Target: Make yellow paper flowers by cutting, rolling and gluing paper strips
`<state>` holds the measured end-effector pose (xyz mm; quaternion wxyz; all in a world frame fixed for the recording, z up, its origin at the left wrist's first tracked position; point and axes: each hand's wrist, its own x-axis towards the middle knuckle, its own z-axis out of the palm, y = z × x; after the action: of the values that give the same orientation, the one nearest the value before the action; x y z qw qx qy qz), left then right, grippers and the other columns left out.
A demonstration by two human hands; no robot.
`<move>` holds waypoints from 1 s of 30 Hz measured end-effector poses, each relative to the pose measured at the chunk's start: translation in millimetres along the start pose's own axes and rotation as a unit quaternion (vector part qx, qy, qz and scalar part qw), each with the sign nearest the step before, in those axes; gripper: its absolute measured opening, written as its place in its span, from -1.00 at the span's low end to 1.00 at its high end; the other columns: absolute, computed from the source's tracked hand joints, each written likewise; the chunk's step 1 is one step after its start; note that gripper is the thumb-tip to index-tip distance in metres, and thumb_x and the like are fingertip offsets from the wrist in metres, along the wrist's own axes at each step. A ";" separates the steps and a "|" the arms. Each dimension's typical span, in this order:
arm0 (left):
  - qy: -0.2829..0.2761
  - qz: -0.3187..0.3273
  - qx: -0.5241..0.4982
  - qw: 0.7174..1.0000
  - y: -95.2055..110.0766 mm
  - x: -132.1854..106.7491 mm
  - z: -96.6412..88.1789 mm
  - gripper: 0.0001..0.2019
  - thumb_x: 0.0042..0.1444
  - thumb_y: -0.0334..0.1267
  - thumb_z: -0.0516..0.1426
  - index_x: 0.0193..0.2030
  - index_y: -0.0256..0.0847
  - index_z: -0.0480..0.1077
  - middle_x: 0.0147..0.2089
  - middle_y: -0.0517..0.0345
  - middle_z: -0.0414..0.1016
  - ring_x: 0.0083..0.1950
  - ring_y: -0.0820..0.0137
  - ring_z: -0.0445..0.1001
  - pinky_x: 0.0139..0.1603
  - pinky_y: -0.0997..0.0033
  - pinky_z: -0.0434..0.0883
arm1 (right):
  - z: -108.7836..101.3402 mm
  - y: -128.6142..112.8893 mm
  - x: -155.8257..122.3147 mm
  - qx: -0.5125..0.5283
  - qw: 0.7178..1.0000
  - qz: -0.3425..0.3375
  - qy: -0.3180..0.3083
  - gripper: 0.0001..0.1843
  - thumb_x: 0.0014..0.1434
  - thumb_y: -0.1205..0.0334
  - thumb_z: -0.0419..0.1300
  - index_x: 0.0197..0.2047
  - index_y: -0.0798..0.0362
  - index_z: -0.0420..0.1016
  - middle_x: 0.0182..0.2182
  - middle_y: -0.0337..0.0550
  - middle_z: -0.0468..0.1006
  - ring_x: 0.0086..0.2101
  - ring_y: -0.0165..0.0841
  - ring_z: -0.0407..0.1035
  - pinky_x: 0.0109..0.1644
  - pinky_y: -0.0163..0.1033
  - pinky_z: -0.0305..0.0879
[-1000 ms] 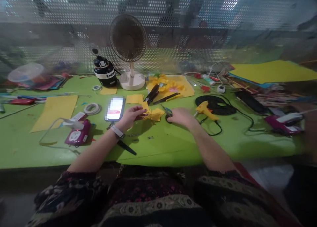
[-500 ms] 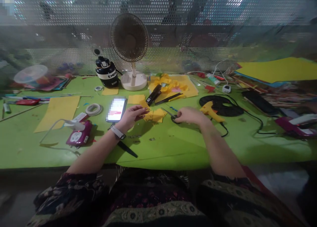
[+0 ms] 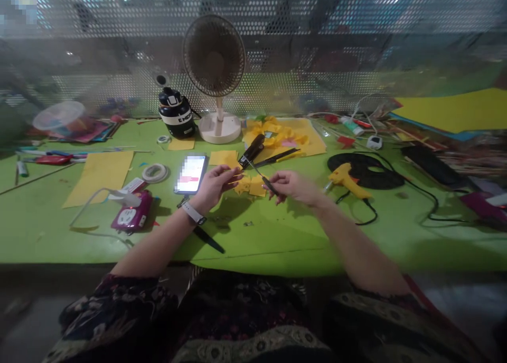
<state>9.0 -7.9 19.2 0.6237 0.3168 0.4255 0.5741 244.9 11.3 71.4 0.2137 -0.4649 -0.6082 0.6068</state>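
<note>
Ctr of frame: L hand (image 3: 217, 187), fingers bent by yellow paper (image 3: 257, 187), can't tell if gripping; next, scissors (image 3: 269, 184), long axis diagonal, tips pointing upper L, handles lower R, pinched in fingers of R hand (image 3: 295, 187).

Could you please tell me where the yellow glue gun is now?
In the head view, the yellow glue gun lies right of the right hand, by the flat black disc.
</note>
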 end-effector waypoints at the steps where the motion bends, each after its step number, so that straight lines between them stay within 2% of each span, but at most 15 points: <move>1: -0.003 0.003 0.003 1.000 0.3 -0.8 0.3 -0.76 0.01 -0.29 0.38 -0.30 -0.25 0.38 -0.16 0.06 0.65 -0.16 0.37 0.66 -0.23 0.50 0.54 | 5.6 2.1 1.6 0.012 1.000 -0.005 0.001 -0.65 0.03 0.16 0.47 -0.36 0.11 0.37 -0.54 -0.22 0.56 -0.63 -0.53 0.39 -0.58 -0.44 0.36; 6: -0.014 0.020 0.002 1.000 3.9 -3.4 2.3 -0.72 -0.01 -0.24 0.39 -0.31 -0.24 0.38 -0.16 0.04 0.65 -0.09 0.30 0.65 -0.15 0.41 0.53 | 18.0 4.8 2.7 0.000 1.000 0.000 0.002 -0.64 0.05 0.15 0.46 -0.35 0.08 0.35 -0.55 -0.28 0.53 -0.62 -0.53 0.38 -0.56 -0.44 0.36; 9: -0.014 0.029 -0.001 0.999 5.2 -2.6 2.3 -0.71 -0.02 -0.22 0.40 -0.32 -0.24 0.39 -0.17 0.06 0.64 -0.06 0.29 0.63 -0.09 0.37 0.53 | 20.3 5.6 2.4 -0.017 1.000 0.008 -0.019 -0.65 0.09 0.10 0.43 -0.33 0.08 0.34 -0.51 -0.27 0.53 -0.60 -0.53 0.38 -0.53 -0.41 0.38; 15: -0.024 0.033 0.008 0.999 4.3 -1.9 2.1 -0.71 -0.04 -0.20 0.41 -0.33 -0.26 0.40 -0.19 0.08 0.63 -0.03 0.30 0.62 -0.02 0.32 0.52 | 26.1 13.4 5.3 -0.035 0.999 -0.009 -0.033 -0.57 0.01 0.01 0.45 -0.33 0.05 0.31 -0.49 -0.29 0.48 -0.54 -0.50 0.37 -0.50 -0.37 0.41; 24: -0.049 0.020 0.010 0.999 3.5 -3.1 0.8 -0.73 -0.01 -0.21 0.39 -0.32 -0.28 0.42 -0.20 0.06 0.64 -0.08 0.33 0.64 -0.06 0.36 0.53 | 30.1 16.5 8.1 -0.059 0.998 -0.006 -0.020 -0.54 -0.02 -0.02 0.44 -0.33 0.04 0.27 -0.47 -0.27 0.48 -0.48 -0.47 0.37 -0.51 -0.37 0.38; 30: -0.051 0.020 0.015 0.998 2.3 -2.8 2.0 -0.70 -0.03 -0.19 0.41 -0.35 -0.28 0.40 -0.20 0.03 0.64 -0.10 0.30 0.64 -0.03 0.30 0.53 | 30.4 19.0 9.9 -0.047 0.998 -0.025 -0.017 -0.46 -0.12 -0.08 0.47 -0.37 0.03 0.24 -0.56 -0.38 0.39 -0.56 -0.51 0.29 -0.56 -0.38 0.31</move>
<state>9.8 -10.2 22.6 0.6279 0.3638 0.3954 0.5631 221.0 -0.2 45.3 0.1963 -0.4487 -0.6509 0.5801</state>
